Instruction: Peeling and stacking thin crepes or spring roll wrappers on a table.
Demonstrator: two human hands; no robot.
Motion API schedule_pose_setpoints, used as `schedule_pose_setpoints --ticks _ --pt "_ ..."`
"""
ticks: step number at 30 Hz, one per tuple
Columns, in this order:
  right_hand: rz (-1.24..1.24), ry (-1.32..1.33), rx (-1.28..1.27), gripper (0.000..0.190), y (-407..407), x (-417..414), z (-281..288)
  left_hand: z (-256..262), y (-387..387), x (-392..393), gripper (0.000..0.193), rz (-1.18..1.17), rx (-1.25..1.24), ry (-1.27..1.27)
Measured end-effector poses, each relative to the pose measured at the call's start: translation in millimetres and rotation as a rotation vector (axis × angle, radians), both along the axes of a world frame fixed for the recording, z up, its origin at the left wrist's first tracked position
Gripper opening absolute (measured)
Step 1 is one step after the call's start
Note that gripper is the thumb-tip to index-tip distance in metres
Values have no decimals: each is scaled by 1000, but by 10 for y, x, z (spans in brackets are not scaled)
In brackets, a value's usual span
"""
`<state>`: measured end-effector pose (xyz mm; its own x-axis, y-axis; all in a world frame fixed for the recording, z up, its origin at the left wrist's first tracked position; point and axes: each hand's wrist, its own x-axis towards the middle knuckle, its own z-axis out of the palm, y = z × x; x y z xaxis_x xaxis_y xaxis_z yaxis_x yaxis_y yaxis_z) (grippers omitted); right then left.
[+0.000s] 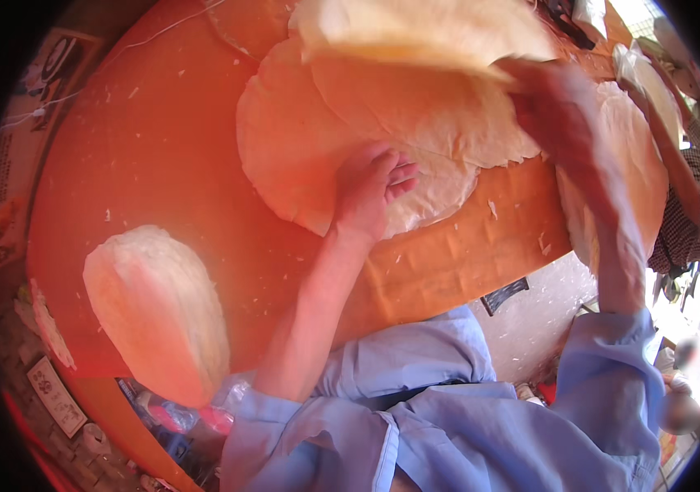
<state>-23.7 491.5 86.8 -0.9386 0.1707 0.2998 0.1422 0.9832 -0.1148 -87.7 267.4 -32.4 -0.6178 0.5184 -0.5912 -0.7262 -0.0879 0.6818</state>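
My right hand (pixel 546 101), blurred, grips the edge of a thin, pale dough-like sheet (pixel 423 27) at the top of the view. That sheet is lifted and partly blurred. Below it, several thin round sheets (pixel 288 135) overlap on the orange-covered table (pixel 159 141). My left hand (pixel 377 175) is over the lower part of these sheets, its fingers loosely curled and nothing held. Whether it touches them I cannot tell. A tall stack of folded pale sheets (pixel 156 313) stands at the table's near left.
More thin sheets (pixel 626 166) hang over the right table edge beside my right forearm. Another person's arm (pixel 669 144) reaches in there, near a plastic bag (pixel 636 67). A white cord (pixel 159 27) crosses the far left. Small scraps (pixel 491 209) dot the table.
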Motion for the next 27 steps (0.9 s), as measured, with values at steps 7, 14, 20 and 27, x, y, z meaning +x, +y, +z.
schedule_pose_setpoints --ticks 7,14,20,27 --pt "-50 18 152 32 437 -200 -79 -42 131 -46 27 -64 49 -98" --pt "83 -155 -10 36 309 199 -916 -127 171 28 23 -10 108 -179" --pt "85 36 -90 23 114 323 -1263 -112 245 229 26 -18 44 -156" --pt "18 -161 -147 42 105 460 -1225 -166 365 302 26 -34 31 -119"
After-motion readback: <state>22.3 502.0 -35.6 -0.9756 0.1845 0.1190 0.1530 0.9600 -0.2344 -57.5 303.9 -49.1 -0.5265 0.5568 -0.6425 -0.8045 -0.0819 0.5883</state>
